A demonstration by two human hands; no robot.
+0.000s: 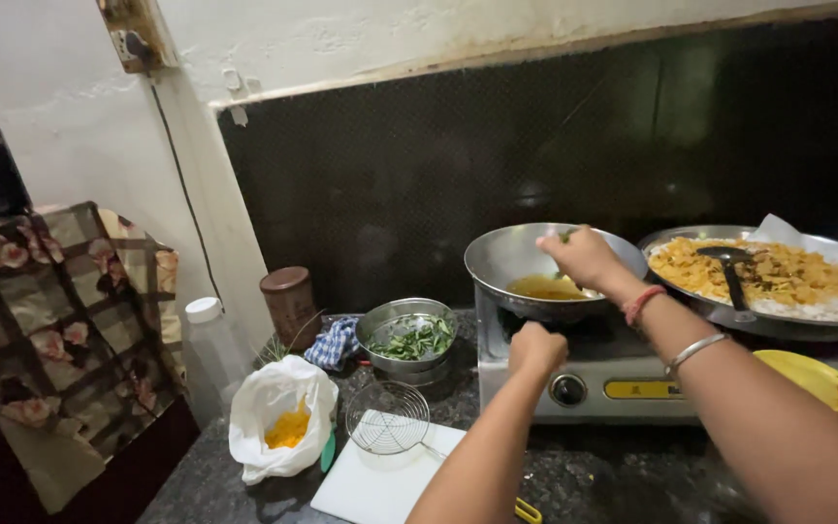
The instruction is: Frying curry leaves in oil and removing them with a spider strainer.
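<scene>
Your left hand [537, 347] is closed in a fist at the front edge of the one stove [632, 388]. Your right hand [582, 256] pinches green leaves over the one wok [521, 262], which holds yellow oil. At nine o'clock from the wok sits one steel bowl [409, 335] of green leaves; at three o'clock, one tray [778, 277] of yellow flakes. One white bag [278, 412] of yellow powder lies at eight o'clock.

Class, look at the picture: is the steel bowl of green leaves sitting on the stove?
No, the bowl stands on the dark counter, left of the stove.
</scene>
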